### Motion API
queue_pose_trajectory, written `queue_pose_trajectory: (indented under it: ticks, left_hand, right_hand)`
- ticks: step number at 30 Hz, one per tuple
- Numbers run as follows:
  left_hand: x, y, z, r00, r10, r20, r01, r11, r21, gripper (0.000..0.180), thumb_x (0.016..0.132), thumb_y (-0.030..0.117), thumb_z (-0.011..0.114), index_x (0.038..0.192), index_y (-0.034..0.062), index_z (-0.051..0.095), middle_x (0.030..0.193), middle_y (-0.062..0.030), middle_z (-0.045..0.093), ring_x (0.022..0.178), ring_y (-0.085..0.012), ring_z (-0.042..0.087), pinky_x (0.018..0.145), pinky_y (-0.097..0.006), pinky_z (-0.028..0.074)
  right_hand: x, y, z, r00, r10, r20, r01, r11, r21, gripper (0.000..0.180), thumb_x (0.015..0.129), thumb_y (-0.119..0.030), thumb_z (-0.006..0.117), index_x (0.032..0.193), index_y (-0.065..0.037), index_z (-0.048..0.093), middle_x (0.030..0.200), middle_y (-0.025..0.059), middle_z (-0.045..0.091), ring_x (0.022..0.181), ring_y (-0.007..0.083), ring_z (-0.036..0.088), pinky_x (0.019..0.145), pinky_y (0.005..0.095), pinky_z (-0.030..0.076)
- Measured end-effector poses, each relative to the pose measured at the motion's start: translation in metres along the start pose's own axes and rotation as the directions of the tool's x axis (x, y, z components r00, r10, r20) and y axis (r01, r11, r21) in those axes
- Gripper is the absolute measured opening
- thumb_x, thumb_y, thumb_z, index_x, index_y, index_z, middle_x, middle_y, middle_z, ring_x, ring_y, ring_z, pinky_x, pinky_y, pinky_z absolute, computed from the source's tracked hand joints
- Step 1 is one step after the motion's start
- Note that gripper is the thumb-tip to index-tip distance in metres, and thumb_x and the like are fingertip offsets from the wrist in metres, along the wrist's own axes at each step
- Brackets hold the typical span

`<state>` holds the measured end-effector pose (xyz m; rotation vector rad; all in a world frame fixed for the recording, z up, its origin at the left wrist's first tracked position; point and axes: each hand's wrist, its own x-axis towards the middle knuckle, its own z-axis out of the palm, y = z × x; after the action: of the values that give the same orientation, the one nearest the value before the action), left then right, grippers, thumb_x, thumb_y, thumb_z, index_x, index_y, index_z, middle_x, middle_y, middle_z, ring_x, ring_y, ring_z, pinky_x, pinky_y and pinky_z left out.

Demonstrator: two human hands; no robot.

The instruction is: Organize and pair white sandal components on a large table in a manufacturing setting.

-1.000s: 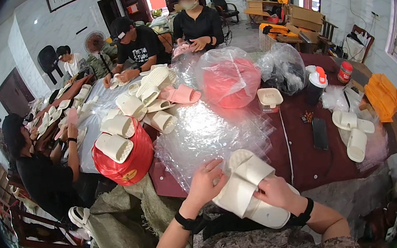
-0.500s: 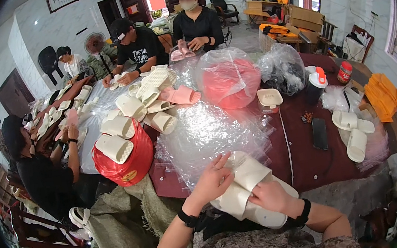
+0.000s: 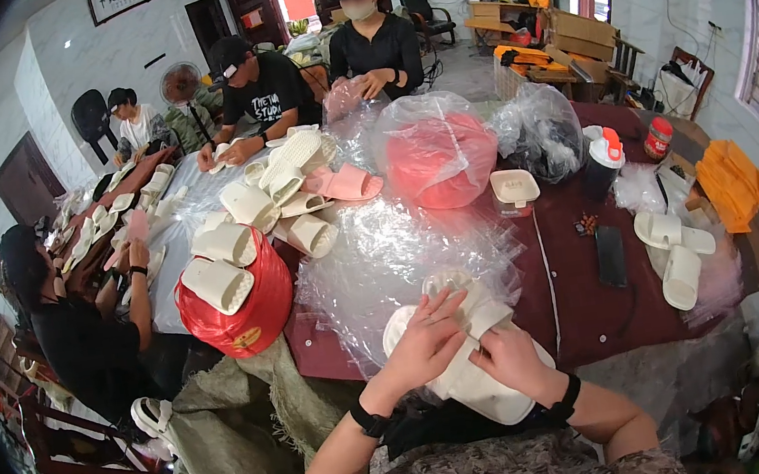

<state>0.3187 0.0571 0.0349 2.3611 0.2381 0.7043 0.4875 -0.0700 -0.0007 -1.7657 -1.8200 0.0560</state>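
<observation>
In front of me at the near table edge is a pair of cream-white slide slippers (image 3: 488, 393), laid against each other at different angles. My left hand (image 3: 429, 338) rests over them from the left, its fingers bent across the upper part. My right hand (image 3: 513, 361) grips the slippers from the right, with its fingertips at the edge of a strap and partly hidden. Both hands are close together. Just beyond them lies a stack of transparent plastic bags (image 3: 384, 270) on the dark red tablecloth (image 3: 593, 329).
Left of the bags, white slippers (image 3: 221, 285) sit on a red bundle (image 3: 252, 323). More white slippers and a pink slipper (image 3: 346, 184) are piled behind. A bagged red bundle (image 3: 441, 157), plastic tub (image 3: 515, 188), bottle (image 3: 605, 154) and phone (image 3: 610, 256) stand rightward. Co-workers sit around.
The slippers have turned in my hands, so a second sole shows at the left. My left hand has moved slightly right and its fingers have bent. The far co-worker's hands now hold pink plastic.
</observation>
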Motion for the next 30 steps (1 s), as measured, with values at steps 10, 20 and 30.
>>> queue_pose_trajectory:
  ticks: [10,20,30]
  left_hand:
    - [0.010,0.015,0.015,0.999,0.041,0.009,-0.039,0.991,-0.131,0.015,0.095,0.014,0.060,0.090,0.0000,0.060,0.152,-0.0208,0.046,0.147,-0.0409,0.032,0.121,-0.056,0.020]
    - [-0.007,0.029,-0.008,0.982,0.071,0.174,-0.034,0.978,-0.207,0.012,0.092,0.012,0.064,0.091,0.0003,0.066,0.150,-0.0179,0.050,0.147,-0.0403,0.033,0.121,-0.051,0.023]
    - [-0.081,-0.011,-0.024,0.848,-0.308,-0.432,0.333,0.943,-0.017,0.022,0.081,0.013,0.076,0.098,0.0065,0.065,0.137,-0.0202,0.059,0.129,-0.0411,0.052,0.106,-0.046,0.041]
  right_hand:
    - [0.030,0.016,0.050,0.984,-0.016,-0.179,0.063,0.963,0.263,0.032,0.088,-0.026,0.068,0.116,-0.010,0.068,0.110,0.0130,0.069,0.104,0.0306,0.065,0.088,0.0415,0.051]
    - [0.152,-0.002,0.095,0.962,0.223,-0.158,-0.224,0.974,0.010,0.043,0.094,-0.043,0.063,0.093,-0.001,0.068,0.074,0.0219,0.067,0.067,0.0437,0.065,0.071,0.0507,0.052]
    - [0.052,-0.010,0.069,0.972,-0.174,-0.158,0.193,0.975,0.110,0.055,0.086,-0.026,0.074,0.129,0.003,0.055,0.120,0.0250,0.059,0.117,0.0388,0.057,0.095,0.0479,0.049]
